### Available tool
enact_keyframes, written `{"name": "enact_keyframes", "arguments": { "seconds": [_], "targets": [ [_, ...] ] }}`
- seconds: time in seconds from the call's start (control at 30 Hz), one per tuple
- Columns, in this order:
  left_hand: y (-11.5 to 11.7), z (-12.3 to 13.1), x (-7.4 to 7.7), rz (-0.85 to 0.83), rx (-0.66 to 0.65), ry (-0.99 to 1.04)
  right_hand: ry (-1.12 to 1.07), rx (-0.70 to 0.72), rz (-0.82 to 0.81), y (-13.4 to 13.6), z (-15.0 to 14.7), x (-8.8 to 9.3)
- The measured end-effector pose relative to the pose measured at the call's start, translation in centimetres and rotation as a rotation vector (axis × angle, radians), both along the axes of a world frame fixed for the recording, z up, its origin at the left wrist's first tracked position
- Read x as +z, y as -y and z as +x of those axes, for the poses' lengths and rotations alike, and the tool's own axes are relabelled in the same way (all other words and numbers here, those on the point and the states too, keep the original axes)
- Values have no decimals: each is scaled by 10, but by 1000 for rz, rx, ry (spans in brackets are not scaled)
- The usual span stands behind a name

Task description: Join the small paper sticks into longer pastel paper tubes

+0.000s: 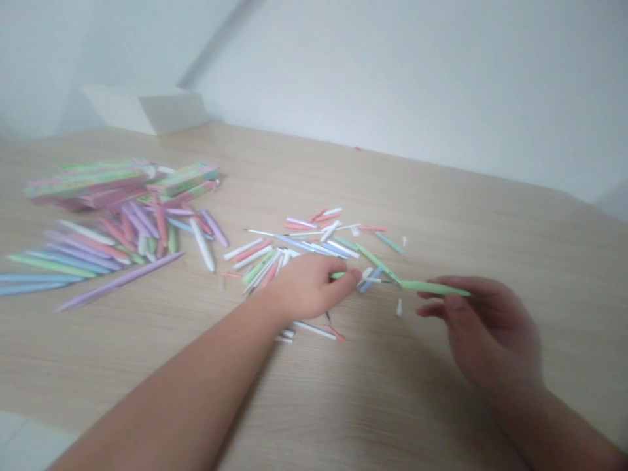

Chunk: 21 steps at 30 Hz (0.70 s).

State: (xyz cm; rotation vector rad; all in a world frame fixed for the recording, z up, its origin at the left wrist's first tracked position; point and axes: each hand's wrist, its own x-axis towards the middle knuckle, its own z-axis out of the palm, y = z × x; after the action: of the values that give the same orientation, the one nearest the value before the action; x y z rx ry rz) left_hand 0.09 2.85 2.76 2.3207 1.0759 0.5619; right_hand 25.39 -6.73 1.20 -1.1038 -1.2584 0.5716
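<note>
My right hand [485,320] pinches a pale green plastic stick [434,288] between thumb and fingers, its thin end pointing left towards my left hand. My left hand [309,288] lies palm-down over a loose heap of thin pastel sticks [294,252], its fingertips closed on a short green piece [337,275]. A small white tip [399,307] lies on the wood just left of my right hand. Several longer pastel sticks [98,252] are fanned out at the left, beside green-and-pink packets [118,183]. Where the sticks pass under my left hand, they are hidden.
The light wood table [343,176] runs back to a white wall. A white folded card or box [161,111] stands beyond the table's far left. A tiny red bit [358,148] lies near the far edge.
</note>
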Motion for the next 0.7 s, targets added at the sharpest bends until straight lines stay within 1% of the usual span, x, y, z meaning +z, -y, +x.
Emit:
{"name": "enact_keyframes", "arguments": {
  "seconds": [0.1,0.2,0.4,0.47,0.63,0.7],
  "targets": [
    [0,0,0,0,-7,-7,55,-3,-37,1,-2,1],
    [0,0,-1,-2,-12,-18,99,5,-39,2,-3,2],
    [3,3,-2,26,-22,-45,210,48,-95,-1,-6,4],
    [5,5,-2,36,-51,-46,231,65,-118,-2,-8,4],
    [6,9,-5,32,-180,18,216,102,-149,-7,-9,0],
    [6,10,-5,24,-195,42,207,109,-173,-8,-7,-2]
  ]
}}
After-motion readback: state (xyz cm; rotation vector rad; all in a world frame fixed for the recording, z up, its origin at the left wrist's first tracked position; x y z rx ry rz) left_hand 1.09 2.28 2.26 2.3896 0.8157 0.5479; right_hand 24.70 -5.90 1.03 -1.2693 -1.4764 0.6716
